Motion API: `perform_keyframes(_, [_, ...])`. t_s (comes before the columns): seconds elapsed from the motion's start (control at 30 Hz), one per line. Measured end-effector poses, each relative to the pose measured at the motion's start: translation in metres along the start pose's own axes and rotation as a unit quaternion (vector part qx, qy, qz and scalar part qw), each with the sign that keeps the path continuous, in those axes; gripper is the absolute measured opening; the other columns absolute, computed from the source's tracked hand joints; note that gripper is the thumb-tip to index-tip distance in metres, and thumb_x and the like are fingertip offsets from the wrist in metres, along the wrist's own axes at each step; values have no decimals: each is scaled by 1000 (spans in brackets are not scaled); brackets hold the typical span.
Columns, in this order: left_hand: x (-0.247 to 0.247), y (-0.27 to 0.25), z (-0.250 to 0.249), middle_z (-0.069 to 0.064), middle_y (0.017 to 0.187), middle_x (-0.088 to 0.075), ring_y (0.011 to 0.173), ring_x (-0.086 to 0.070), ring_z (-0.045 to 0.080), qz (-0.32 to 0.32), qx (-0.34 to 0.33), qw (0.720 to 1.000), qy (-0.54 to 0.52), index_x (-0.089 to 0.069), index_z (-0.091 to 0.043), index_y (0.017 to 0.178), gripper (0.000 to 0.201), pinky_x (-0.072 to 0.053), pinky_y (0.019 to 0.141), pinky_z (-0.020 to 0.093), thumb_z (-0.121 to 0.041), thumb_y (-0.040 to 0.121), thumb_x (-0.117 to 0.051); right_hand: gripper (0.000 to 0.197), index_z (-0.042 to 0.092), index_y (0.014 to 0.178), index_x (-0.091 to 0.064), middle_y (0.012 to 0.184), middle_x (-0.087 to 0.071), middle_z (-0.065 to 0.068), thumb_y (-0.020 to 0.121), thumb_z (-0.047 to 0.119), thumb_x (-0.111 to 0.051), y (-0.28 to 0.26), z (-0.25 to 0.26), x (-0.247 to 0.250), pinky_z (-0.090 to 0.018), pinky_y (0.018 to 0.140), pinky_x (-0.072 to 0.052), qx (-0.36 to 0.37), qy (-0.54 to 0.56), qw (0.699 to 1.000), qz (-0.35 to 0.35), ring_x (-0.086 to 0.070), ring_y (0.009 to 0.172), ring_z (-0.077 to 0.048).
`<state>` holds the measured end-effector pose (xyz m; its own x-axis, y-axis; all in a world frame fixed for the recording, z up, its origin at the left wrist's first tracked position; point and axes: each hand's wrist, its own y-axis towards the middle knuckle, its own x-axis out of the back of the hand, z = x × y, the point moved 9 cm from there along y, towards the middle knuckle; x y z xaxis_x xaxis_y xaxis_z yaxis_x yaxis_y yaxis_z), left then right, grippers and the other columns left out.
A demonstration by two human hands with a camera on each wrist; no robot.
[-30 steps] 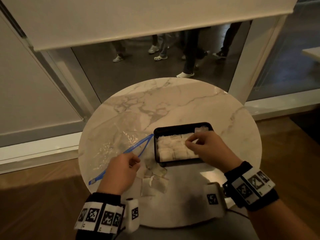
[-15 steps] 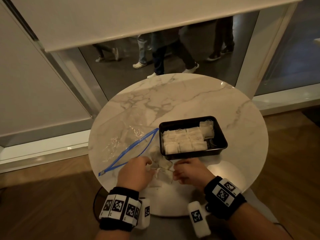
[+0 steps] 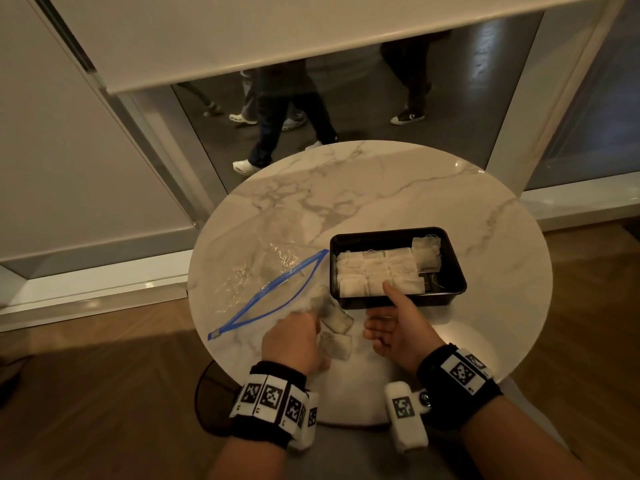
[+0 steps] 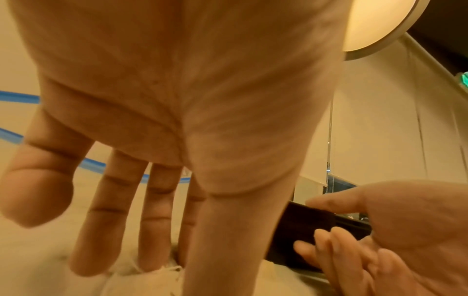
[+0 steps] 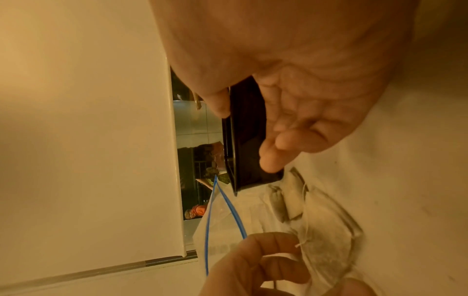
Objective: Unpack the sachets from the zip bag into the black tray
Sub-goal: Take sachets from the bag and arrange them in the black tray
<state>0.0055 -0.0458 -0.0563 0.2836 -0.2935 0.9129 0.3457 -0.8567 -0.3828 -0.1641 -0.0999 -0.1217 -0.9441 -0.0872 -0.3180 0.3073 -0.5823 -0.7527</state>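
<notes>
The black tray (image 3: pixel 381 232) stands right of centre on the table, with several white sachets (image 3: pixel 374 271) packed in rows inside. The clear zip bag (image 3: pixel 263 282) with its blue zip lies open and flat to the tray's left. Loose sachets (image 3: pixel 337 322) lie in front of the tray's left corner. My left hand (image 3: pixel 294 341) is down on this pile and pinches a sachet (image 5: pixel 326 230) between thumb and fingertips. My right hand (image 3: pixel 398 327) lies palm up before the tray, thumb over the front rim, fingers relaxed and holding nothing.
The round marble table (image 3: pixel 381 188) is small, and both wrists hang over its near edge. Behind the glass, people (image 3: pixel 277 109) walk past. Wooden floor surrounds the table. A white blind covers the upper window.
My right hand went from the tray to the loose sachets, then turned palm up at the tray's front. My left hand stays at the pile.
</notes>
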Motion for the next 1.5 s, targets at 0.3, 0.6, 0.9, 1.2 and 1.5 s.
perform_keyframes(0.3, [1,-1,14,-8,108,-59,100,-58,15,22,14,998,-60,-57,-34,97,38,-52,93,37,-35,71,-84,42,4,89,-67,65,-63,-8,96,45,-58,-3,25,19,-26,49,-41,105,8,992,-64,-56,53,-17])
perform_keyframes(0.6, [2,1,45,-4,96,-63,91,-61,11,17,54,988,-142,-66,-19,93,23,-49,84,24,-13,78,-82,37,2,95,-68,65,-63,-8,97,37,-60,-4,20,25,-27,50,-41,110,-3,991,-74,-54,52,-16])
perform_keyframes(0.9, [24,-1,69,-1,107,-61,92,-61,11,-35,68,990,-118,-70,-22,99,27,-53,90,26,-17,76,-84,37,2,92,-71,63,-64,-6,98,36,-57,-16,3,0,-27,50,-39,91,-40,994,-38,-54,50,-15])
perform_keyframes(1.2, [37,-14,59,-10,92,-68,81,-56,-1,-31,23,993,-110,-78,-27,85,2,-44,76,17,-27,86,-77,38,2,99,-71,66,-64,-6,98,37,-56,-28,-15,-16,-25,49,-37,35,-49,998,21,-55,53,-15])
perform_keyframes(1.5, [95,-31,23,-4,80,-69,72,-64,6,-115,-92,959,-241,-65,-31,81,13,-46,63,18,-24,90,-72,28,2,89,-70,60,-59,-7,96,25,-58,-53,40,-12,-21,39,-28,145,-88,984,56,-46,45,-15])
